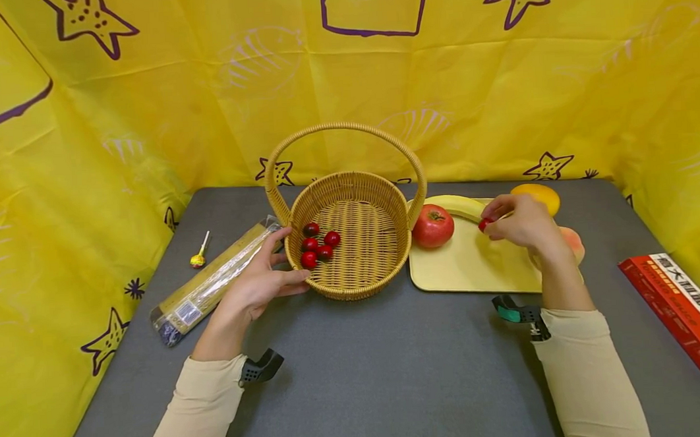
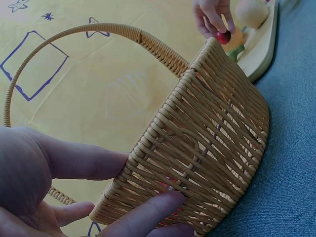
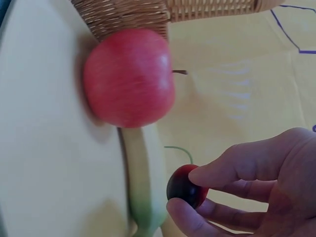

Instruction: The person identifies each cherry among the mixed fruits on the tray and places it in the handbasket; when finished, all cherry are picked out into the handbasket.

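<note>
My left hand [image 1: 262, 276] rests against the left side of the wicker basket [image 1: 346, 290], its spread fingers and thumb touching the rim and outer wall. Several dark red cherries [image 1: 325, 253] lie inside, toward the left of the basket floor. Over the cream tray [image 1: 472, 275], my right hand [image 1: 519, 221] pinches another cherry [image 3: 185, 187] between thumb and fingertips. Its thin green stem shows in the right wrist view. Close to that cherry lies a banana [image 1: 459, 205], behind a red apple [image 1: 433, 226] at the tray's left end.
A yellow mango [image 1: 536, 199] and a peach [image 1: 574, 243] sit at the tray's right side. Left of the basket are a clear-wrapped long pack [image 1: 216, 278] and a lollipop [image 1: 198, 258]. A red pasta box [image 1: 682, 313] lies at the far right.
</note>
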A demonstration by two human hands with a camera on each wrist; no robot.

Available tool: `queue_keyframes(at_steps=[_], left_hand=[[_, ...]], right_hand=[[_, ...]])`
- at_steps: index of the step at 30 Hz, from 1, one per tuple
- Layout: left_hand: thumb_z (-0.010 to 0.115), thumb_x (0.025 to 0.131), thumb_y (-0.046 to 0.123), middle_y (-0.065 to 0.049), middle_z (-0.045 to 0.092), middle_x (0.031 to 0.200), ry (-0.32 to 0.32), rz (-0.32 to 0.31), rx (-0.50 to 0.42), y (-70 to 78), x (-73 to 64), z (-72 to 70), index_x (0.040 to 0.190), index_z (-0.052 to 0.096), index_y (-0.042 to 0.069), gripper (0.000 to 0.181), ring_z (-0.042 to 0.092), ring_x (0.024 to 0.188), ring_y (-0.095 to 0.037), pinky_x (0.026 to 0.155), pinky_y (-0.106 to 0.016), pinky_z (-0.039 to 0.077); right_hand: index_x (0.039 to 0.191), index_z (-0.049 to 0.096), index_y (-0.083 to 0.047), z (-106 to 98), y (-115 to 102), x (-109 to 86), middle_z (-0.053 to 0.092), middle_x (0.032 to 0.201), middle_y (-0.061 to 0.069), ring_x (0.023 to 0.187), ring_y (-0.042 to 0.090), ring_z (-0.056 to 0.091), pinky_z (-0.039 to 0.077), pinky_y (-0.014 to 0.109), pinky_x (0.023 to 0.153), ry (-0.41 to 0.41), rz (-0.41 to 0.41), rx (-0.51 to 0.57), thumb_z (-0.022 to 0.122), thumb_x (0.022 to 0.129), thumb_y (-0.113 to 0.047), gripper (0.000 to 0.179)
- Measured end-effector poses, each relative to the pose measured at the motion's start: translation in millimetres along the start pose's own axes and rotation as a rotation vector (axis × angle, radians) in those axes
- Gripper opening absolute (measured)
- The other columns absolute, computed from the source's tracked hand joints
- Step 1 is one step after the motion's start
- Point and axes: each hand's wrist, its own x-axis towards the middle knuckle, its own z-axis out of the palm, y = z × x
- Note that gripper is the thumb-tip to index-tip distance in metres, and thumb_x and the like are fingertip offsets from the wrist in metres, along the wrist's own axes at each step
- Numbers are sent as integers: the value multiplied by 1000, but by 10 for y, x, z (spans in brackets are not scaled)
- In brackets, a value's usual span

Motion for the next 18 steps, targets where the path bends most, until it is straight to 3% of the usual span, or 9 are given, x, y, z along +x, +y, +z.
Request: queue_keyframes(at_steps=[6, 12, 18], left_hand=[[66, 97, -7, -33, 27, 157, 0, -2, 3, -1, -2, 1, 168, 8, 21, 96, 67, 115, -43, 92, -41, 64], [66, 97, -7, -33, 26, 157, 3, -7, 6, -1, 2, -3, 168, 8, 22, 96, 68, 113, -40, 92, -42, 64], [66, 97, -7, -34, 27, 156, 6, -5, 5, 3, -3, -4, 168, 8, 21, 96, 67, 115, -43, 92, -42, 64]], right_hand=[[116, 67, 0, -58, -55, -63, 68, 113, 19, 88, 26, 68, 61, 27, 73, 2, -41, 11, 76, 89, -11, 30], [116, 70, -3, -116, -133, -144, 71, 111, 16, 85, 20, 65, 55, 27, 70, 46, -79, -3, 78, 87, -10, 31], [120, 71, -8, -162, -208, -234, 72, 115, 16, 96, 27, 66, 51, 34, 73, 93, -67, -20, 81, 89, -19, 34]])
